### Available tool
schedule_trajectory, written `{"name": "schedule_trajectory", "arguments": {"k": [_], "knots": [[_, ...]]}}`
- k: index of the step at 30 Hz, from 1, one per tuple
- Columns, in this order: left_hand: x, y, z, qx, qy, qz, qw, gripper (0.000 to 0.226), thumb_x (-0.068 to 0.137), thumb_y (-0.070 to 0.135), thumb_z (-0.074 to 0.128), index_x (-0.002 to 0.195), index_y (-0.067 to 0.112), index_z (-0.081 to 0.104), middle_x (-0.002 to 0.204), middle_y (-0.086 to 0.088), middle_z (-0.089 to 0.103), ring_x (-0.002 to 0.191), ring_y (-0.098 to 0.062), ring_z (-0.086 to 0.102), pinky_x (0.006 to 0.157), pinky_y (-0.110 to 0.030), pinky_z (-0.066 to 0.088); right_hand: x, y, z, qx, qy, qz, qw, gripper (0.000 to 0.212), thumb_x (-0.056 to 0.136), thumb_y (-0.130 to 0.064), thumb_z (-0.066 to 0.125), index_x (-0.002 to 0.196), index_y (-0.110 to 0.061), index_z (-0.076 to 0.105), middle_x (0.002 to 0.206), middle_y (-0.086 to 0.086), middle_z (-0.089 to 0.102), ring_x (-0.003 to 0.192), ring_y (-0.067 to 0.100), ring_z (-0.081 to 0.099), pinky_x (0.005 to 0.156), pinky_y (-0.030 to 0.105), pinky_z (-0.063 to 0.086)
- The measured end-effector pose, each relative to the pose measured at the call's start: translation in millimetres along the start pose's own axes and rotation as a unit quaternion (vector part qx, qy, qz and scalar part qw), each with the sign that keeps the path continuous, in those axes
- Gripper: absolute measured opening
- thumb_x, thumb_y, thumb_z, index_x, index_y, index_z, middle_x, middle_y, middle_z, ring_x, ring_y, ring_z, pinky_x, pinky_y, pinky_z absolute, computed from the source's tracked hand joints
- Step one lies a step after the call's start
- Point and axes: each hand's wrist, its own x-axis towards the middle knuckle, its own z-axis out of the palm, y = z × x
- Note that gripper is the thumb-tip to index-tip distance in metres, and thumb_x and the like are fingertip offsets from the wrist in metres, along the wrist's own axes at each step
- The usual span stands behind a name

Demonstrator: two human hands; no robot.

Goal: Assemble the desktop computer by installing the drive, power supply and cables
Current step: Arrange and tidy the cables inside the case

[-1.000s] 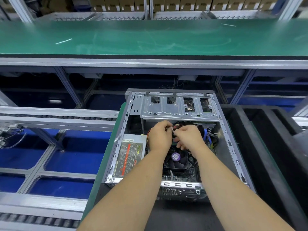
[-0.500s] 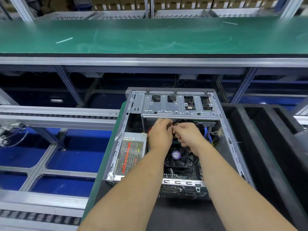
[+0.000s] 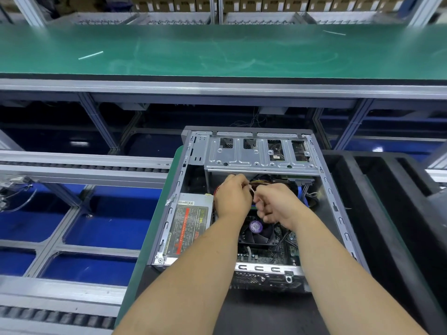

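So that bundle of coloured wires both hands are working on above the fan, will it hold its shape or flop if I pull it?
The wire bundle probably flops: it curves loosely between the left hand and right hand. It likely weighs little, since the fingers seem to gather it easily. One end looks anchored toward the power supply, so expect it to tug back.

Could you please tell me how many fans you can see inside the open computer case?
1: the black fan with a purple hub sits mid-case, just below the hands and right of the power supply. Others may be hidden.

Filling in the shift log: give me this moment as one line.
step: tying cables | left hand: holds cable bundle | right hand: pinches white tie | power supply: seated in case
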Motion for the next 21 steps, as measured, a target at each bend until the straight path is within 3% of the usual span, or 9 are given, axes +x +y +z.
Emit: {"name": "schedule_trajectory", "arguments": {"k": [3, 7, 12, 16, 21], "knots": [[-2, 0, 1, -0.037, 0.006, -0.030, 0.999, 0.010, 0.092, 0.020, 0.062, 0.095, 0.022, 0.071, 0.099, 0.003, 0.069, 0.087, -0.022, 0.062, 0.070, -0.032, 0.049, 3, 0, 3, -0.048, 0.044, 0.038, 0.997, 0.025, 0.085, -0.023, 0.052, 0.076, -0.004, 0.065, 0.061, 0.010, 0.061, 0.049, 0.023, 0.058, 0.046, 0.026, 0.047], [-3, -1, 1, -0.070, 0.003, -0.052, 0.996, 0.012, 0.092, 0.019, 0.061, 0.094, 0.025, 0.072, 0.095, 0.006, 0.070, 0.083, -0.019, 0.064, 0.069, -0.032, 0.051, 11, -1, 5, -0.035, 0.055, -0.001, 0.998, 0.040, 0.094, -0.041, 0.055, 0.084, -0.005, 0.067, 0.064, 0.010, 0.062, 0.048, 0.020, 0.056, 0.044, 0.025, 0.044], [-4, -1, -2, -0.070, -0.003, -0.046, 0.996, 0.016, 0.090, 0.015, 0.058, 0.094, 0.022, 0.073, 0.091, 0.002, 0.071, 0.080, -0.022, 0.063, 0.069, -0.034, 0.054, 19, 4, 12, -0.060, 0.014, -0.063, 0.996, 0.031, 0.102, -0.025, 0.047, 0.075, -0.012, 0.055, 0.057, 0.000, 0.041, 0.046, 0.011, 0.033, 0.042, 0.022, 0.024], [-3, 2, -4, 0.065, -0.017, 0.033, 0.997, 0.018, 0.093, 0.017, 0.050, 0.093, 0.018, 0.067, 0.091, -0.003, 0.067, 0.081, -0.028, 0.061, 0.066, -0.038, 0.051, 20, 1, 10, -0.019, 0.013, -0.096, 0.995, 0.033, 0.104, -0.017, 0.047, 0.072, -0.011, 0.051, 0.051, -0.004, 0.032, 0.043, 0.010, 0.025, 0.042, 0.023, 0.021], [0, 5, -6, 0.076, -0.014, 0.014, 0.997, 0.017, 0.092, 0.019, 0.052, 0.087, 0.017, 0.068, 0.089, -0.006, 0.067, 0.081, -0.031, 0.061, 0.065, -0.038, 0.051, 20, -1, 9, 0.020, -0.001, -0.101, 0.995, 0.035, 0.105, -0.013, 0.047, 0.070, -0.008, 0.050, 0.048, -0.005, 0.030, 0.041, 0.009, 0.021, 0.040, 0.021, 0.017]]}}
